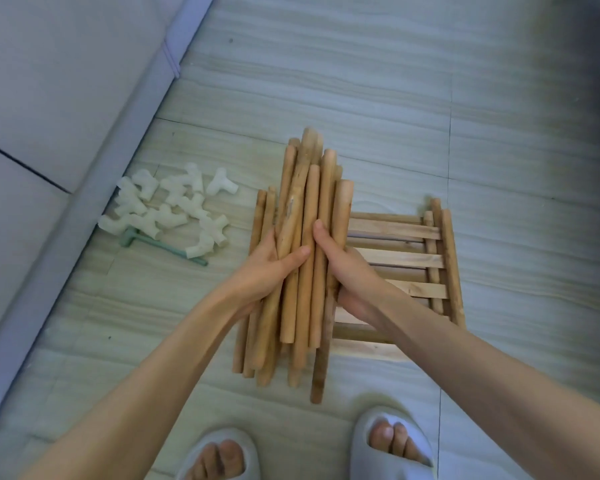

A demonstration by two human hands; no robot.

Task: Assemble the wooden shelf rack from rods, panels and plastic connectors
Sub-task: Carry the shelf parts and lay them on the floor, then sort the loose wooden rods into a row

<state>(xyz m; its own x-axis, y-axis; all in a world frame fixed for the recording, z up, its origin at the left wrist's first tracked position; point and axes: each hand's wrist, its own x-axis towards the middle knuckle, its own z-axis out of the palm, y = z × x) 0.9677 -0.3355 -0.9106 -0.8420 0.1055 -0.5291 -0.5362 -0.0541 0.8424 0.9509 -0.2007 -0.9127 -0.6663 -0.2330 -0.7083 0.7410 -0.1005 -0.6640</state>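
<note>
A bundle of several light wooden rods [303, 209] is held above the floor between both hands. My left hand [271, 268] grips the bundle from its left side, thumb laid across the top rods. My right hand [347, 271] grips it from the right, thumb on top and fingers curled underneath. Under my right wrist lies a stack of slatted wooden panels [413, 258] on the floor. A heap of several white plastic connectors [174, 206] sits on the floor to the left, apart from the rods.
A green plastic mallet [153, 244] lies under the connector heap. A grey sofa [49, 98] fills the left side. My two feet in grey slippers [392, 441] stand at the bottom edge. Pale tiled floor [430, 81] stretches beyond the rods.
</note>
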